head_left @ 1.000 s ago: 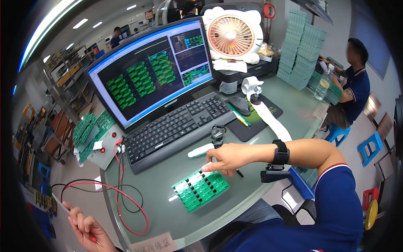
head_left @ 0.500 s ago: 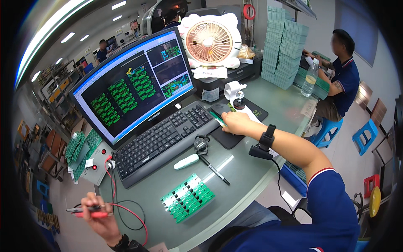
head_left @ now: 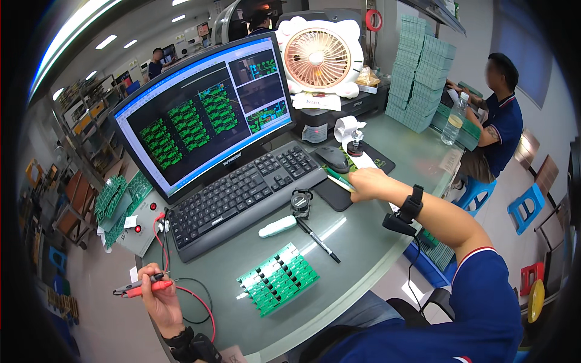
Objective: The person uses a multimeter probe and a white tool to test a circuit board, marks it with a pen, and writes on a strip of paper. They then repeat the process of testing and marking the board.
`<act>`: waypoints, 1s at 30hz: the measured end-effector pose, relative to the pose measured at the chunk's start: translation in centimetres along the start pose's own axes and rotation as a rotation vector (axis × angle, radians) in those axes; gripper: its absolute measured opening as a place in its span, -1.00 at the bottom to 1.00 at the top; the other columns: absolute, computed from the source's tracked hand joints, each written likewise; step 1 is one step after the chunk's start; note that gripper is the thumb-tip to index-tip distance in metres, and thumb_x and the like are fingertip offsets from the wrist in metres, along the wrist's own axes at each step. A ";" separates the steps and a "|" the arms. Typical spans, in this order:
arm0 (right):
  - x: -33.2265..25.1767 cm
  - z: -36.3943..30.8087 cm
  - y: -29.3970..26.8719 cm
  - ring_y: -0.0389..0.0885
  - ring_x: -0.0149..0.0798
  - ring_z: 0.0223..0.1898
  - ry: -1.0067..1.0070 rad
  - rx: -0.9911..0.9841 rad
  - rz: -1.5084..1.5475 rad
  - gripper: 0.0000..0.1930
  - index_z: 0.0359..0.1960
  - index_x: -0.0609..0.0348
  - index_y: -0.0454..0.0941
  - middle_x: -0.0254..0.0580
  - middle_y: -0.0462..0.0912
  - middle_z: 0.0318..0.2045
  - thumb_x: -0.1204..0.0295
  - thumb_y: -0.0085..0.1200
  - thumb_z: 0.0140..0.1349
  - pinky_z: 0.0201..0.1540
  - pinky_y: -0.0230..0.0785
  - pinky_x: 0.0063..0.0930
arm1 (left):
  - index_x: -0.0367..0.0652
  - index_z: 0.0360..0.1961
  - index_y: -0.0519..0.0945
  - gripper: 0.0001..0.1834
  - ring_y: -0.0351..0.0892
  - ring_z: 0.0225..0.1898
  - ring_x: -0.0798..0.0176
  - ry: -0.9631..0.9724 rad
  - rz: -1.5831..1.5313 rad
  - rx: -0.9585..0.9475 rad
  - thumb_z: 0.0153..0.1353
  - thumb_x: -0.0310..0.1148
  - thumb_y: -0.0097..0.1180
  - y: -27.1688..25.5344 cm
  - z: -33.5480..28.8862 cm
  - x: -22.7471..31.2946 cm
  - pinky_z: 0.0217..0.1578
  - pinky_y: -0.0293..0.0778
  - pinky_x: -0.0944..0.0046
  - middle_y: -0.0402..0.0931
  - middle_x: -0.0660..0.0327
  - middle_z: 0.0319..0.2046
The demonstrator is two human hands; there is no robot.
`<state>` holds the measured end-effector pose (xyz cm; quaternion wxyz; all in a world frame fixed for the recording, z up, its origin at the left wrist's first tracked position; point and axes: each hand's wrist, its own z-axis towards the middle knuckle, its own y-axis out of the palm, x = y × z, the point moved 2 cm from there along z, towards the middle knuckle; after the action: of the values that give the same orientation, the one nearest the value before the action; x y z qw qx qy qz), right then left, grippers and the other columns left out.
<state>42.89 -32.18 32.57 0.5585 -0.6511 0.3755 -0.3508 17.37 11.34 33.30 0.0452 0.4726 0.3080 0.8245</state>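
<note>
Your left hand (head_left: 162, 302), at the table's left edge, holds a red probe (head_left: 146, 289) and a black probe (head_left: 143, 281) together between thumb and fingers, the tips pointing left. Your right hand (head_left: 370, 183) is over the mouse pad (head_left: 334, 197), its fingers at the near ends of a green pen (head_left: 339, 178) and a pale pen beside it; the fingertips are hidden, so you can't tell from here how firmly they are closed.

At far left, loose green boards (head_left: 115, 198) lie on a grey box (head_left: 147, 225) with red buttons. To its right stand your monitor (head_left: 196, 115), showing a green board layout, and the black keyboard (head_left: 242, 192) in front of it. On the table nearest you lies a green circuit panel (head_left: 279, 279), well apart from both hands. Just beyond it you have a pale tube (head_left: 277, 227), a dark round object (head_left: 301, 202) and a black marker (head_left: 319, 241). The fan (head_left: 318, 57) stands behind, and the mouse (head_left: 333, 158) is close to the pens. Farther right are a tall stack of boards (head_left: 417, 78), a bottle (head_left: 454, 121) and a seated co-worker (head_left: 503, 115).
</note>
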 end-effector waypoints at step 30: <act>-14.4 -2.7 -2.3 0.64 0.08 -0.31 -0.550 -0.113 0.193 -0.75 -0.30 0.26 0.55 0.06 0.63 -0.37 0.35 0.00 0.04 -0.28 0.49 -0.10 | -0.21 -0.23 0.45 -0.79 0.43 -0.49 0.40 -0.035 0.066 0.105 0.33 -0.26 -0.05 0.4 -0.1 -0.8 -0.46 0.36 0.38 0.41 0.21 -0.24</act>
<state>33.95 -20.48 34.63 0.6328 -0.7132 0.2893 -0.0849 17.82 10.65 32.87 -0.0015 0.4984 0.3344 0.7998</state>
